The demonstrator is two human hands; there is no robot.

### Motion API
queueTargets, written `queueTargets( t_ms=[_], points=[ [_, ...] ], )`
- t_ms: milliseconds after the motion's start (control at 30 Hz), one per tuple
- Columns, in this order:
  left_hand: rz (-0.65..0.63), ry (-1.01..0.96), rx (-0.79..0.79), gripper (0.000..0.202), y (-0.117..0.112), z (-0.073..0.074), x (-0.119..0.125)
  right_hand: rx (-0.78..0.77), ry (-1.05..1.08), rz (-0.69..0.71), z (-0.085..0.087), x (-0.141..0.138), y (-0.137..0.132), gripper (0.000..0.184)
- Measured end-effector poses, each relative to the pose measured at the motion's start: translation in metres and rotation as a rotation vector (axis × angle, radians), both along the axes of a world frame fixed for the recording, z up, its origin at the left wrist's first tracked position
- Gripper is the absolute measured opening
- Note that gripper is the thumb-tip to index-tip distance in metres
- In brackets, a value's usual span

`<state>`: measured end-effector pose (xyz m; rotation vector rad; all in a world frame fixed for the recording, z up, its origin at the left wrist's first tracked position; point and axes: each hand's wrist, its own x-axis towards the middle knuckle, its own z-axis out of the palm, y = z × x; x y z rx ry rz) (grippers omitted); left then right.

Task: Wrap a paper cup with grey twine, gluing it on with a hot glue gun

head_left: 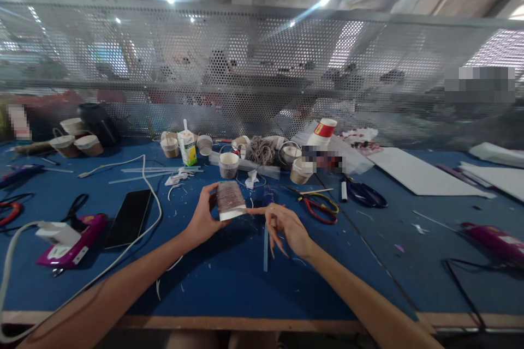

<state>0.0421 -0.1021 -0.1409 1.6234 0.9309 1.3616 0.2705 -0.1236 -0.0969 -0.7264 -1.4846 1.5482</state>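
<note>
My left hand (203, 215) grips a small paper cup (230, 199) wound with brown cord, held tilted above the table with its bare white rim toward me. My right hand (289, 226) is to the right of it, index finger stretched out so the tip meets the cup near the white band. Its other fingers hang apart and loosely bent, with nothing visible in them. Below, between the hands, a clear glue stick (266, 251) lies on the blue table (229, 289). Behind the held cup stands a wrapped cup with a handle (228, 165).
Scissors with red and yellow handles (321, 210) and dark blue scissors (366, 193) lie to the right. A phone (128, 218), white cable (158, 202) and purple power strip (73, 248) occupy the left. Behind are a drink carton (187, 147), a cord bundle (262, 151) and a perforated metal screen (262, 73).
</note>
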Motion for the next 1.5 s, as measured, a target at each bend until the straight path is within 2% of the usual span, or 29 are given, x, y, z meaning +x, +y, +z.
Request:
queueTargets(
  t_ms=[267,433,500,667,833,1100,1267,1400,1433,1500],
  points=[
    [-0.012,-0.047,0.026,0.074,-0.001,-0.001,-0.001,-0.109,0.091,-0.199,-0.001,0.001,0.008,0.04],
    [0.018,-0.032,0.034,0.075,0.0,-0.001,-0.002,-0.003,0.097,-0.319,-0.001,0.003,0.009,0.039],
    [0.018,-0.027,0.03,0.074,0.0,-0.001,-0.002,0.017,0.1,-0.249,0.002,0.001,0.005,0.038],
    [0.012,-0.027,0.047,0.074,0.0,-0.002,0.001,-0.012,0.021,0.053,0.005,-0.005,-0.005,0.042],
    [0.042,-0.033,0.087,0.075,0.002,-0.004,0.003,-0.028,-0.024,0.131,0.001,-0.006,-0.003,0.045],
    [0.015,-0.046,0.065,0.073,-0.001,0.003,0.002,-0.113,0.058,-0.093,0.003,-0.005,0.002,0.042],
    [-0.009,-0.067,0.051,0.076,-0.003,0.004,0.001,-0.143,0.029,-0.234,-0.001,0.001,0.012,0.045],
    [0.016,-0.042,0.084,0.075,-0.002,0.002,0.001,-0.003,0.018,-0.4,-0.001,0.006,0.015,0.042],
    [0.042,-0.017,0.102,0.074,-0.001,0.002,0.0,0.048,0.017,-0.397,0.0,0.007,0.013,0.04],
    [0.099,0.038,0.143,0.071,0.0,0.001,0.0,0.131,-0.009,-0.301,0.002,0.006,0.006,0.038]
  ],
)
